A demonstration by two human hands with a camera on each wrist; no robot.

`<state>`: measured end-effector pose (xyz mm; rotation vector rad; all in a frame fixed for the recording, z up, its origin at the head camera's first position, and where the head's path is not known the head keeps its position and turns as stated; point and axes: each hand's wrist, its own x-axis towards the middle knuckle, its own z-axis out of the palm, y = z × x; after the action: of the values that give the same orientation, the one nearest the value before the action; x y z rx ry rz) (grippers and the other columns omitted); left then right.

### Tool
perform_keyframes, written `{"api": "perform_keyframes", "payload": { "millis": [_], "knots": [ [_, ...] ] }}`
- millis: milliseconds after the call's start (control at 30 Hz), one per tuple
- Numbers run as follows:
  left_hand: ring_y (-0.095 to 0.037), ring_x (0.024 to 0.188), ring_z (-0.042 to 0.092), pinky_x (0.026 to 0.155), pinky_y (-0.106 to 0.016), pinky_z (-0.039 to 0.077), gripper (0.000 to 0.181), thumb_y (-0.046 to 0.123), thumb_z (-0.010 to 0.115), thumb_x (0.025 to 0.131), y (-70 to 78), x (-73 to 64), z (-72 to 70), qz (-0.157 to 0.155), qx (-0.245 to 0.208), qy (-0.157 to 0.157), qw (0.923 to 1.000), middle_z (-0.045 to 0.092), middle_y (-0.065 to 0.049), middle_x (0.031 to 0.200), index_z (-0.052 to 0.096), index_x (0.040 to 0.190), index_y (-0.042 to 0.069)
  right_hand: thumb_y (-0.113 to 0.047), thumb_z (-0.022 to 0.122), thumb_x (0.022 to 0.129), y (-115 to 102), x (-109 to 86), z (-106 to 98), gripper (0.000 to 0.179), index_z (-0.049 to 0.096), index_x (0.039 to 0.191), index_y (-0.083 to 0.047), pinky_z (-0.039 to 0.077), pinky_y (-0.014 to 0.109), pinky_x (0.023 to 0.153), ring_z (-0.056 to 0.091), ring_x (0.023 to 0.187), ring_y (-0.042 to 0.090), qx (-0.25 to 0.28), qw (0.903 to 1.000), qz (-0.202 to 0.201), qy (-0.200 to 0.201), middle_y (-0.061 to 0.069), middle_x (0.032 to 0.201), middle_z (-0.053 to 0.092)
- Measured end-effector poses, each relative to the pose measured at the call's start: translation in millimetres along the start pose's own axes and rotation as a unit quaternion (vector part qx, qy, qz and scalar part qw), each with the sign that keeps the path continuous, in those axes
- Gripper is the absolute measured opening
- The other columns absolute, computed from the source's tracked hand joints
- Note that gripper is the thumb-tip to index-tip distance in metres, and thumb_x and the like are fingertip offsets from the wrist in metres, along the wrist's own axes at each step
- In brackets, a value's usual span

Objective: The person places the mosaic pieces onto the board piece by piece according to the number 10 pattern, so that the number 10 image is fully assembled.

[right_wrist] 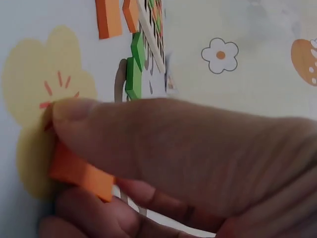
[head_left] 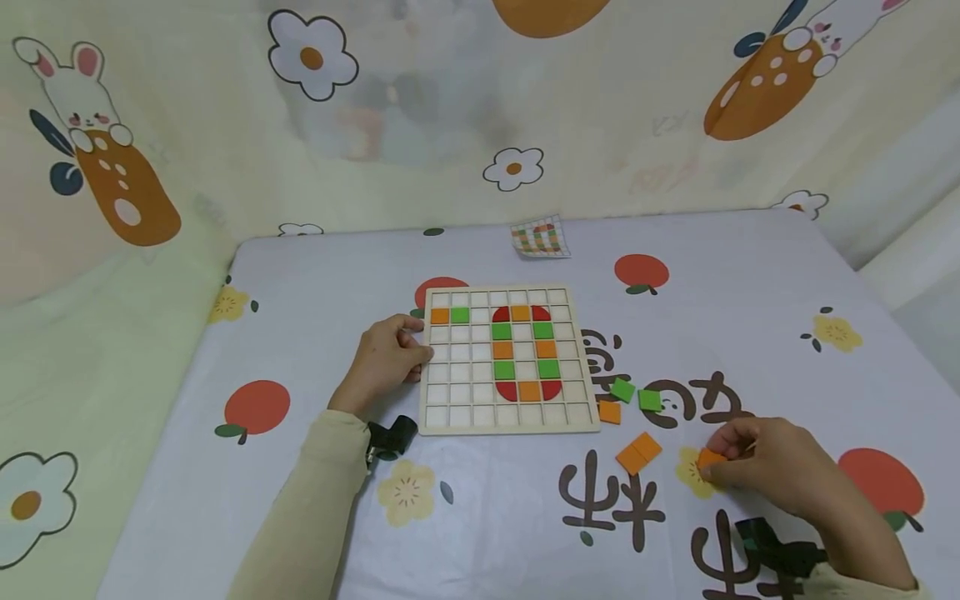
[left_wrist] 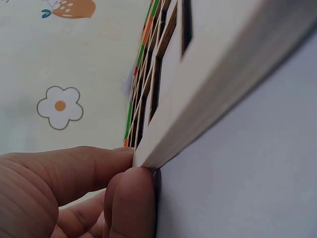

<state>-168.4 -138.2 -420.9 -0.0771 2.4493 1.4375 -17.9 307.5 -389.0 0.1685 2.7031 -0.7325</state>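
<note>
A wooden grid board (head_left: 459, 429) lies on the table. Its second row from the top has an orange tile (head_left: 439, 316) and a green tile (head_left: 460, 315) at the left end. Right of centre, orange and green squares form a tall ring with red rounded corner pieces (head_left: 507, 391). My left hand (head_left: 382, 358) pinches the board's left edge between thumb and fingers, close up in the left wrist view. At the right, my right hand (head_left: 780, 467) pinches an orange square tile (right_wrist: 81, 173) just at the cloth; the thumb hides part of it.
Between board and right hand lie two loose green tiles (head_left: 649, 401), one orange tile (head_left: 610, 412) by the board's edge, and two orange tiles (head_left: 639, 453) side by side. A small patterned card (head_left: 541, 238) stands at the table's back edge. Printed cloth (head_left: 300, 492) covers the table.
</note>
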Motion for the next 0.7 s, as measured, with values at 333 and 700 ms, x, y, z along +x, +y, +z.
{"api": "perform_keyframes", "payload": {
  "millis": [333, 700],
  "knots": [
    [-0.017, 0.062, 0.064, 0.058, -0.024, 0.055, 0.041, 0.01, 0.077, 0.095, 1.4, -0.5, 3.3, 0.006, -0.009, -0.005, 0.9999, 0.064, -0.01, 0.089, 0.061, 0.132, 0.007, -0.01, 0.077, 0.093, -8, 9.0, 6, 0.022, 0.071, 0.109, 0.003, 0.053, 0.024, 0.063, 0.062, 0.072, 0.014, 0.111, 0.9932, -0.033, 0.01, 0.006, 0.086, 0.069],
    [-0.017, 0.062, 0.064, 0.059, -0.025, 0.056, 0.039, 0.009, 0.077, 0.094, -0.5, 1.4, 6.7, 0.003, -0.015, -0.006, 0.9999, 0.063, -0.01, 0.089, 0.062, 0.13, 0.007, -0.009, 0.069, 0.098, -46, 46.1, 11, 0.033, 0.064, 0.124, 0.011, 0.063, 0.03, 0.075, 0.075, 0.081, 0.019, 0.288, 0.9555, -0.044, -0.046, 0.01, 0.099, 0.074]
  ]
}}
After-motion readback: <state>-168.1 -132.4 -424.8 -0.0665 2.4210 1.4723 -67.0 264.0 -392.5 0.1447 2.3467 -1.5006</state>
